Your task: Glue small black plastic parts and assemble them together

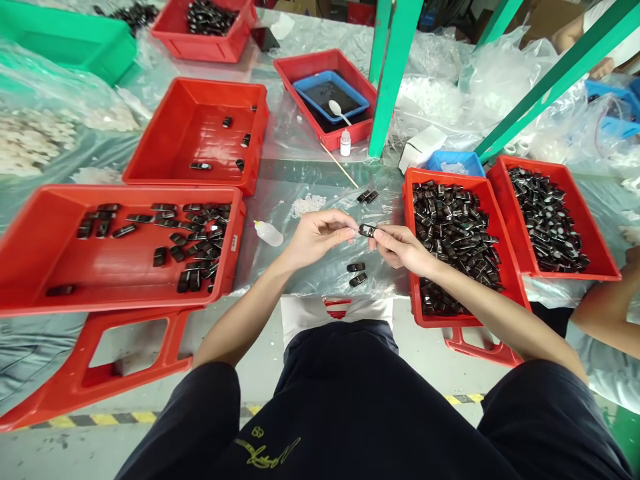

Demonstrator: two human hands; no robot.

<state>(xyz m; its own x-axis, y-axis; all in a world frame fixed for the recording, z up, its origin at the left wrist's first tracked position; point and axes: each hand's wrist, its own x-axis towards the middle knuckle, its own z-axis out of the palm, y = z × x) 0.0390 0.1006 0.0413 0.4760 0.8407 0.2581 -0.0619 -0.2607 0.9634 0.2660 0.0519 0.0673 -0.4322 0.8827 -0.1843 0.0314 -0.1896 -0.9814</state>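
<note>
My left hand [317, 235] and my right hand [400, 247] meet over the plastic-covered table [310, 180], both pinching one small black part [367, 231] between their fingertips. Two more black parts [356, 273] lie on the table just below my hands, and another pair [367, 196] lies a little beyond them. A red bin [411, 220] full of the same black parts stands right of my right hand. Left of my left hand a red bin [50, 267] holds several scattered black parts.
A small white squeeze bottle [269, 233] lies by the left bin. Further back are a nearly bare red bin [195, 133], a red tray with a blue dish and spoon [330, 97], a green post [393, 80], and a second full red bin [595, 227]. Another person's arm [605, 313] shows at right.
</note>
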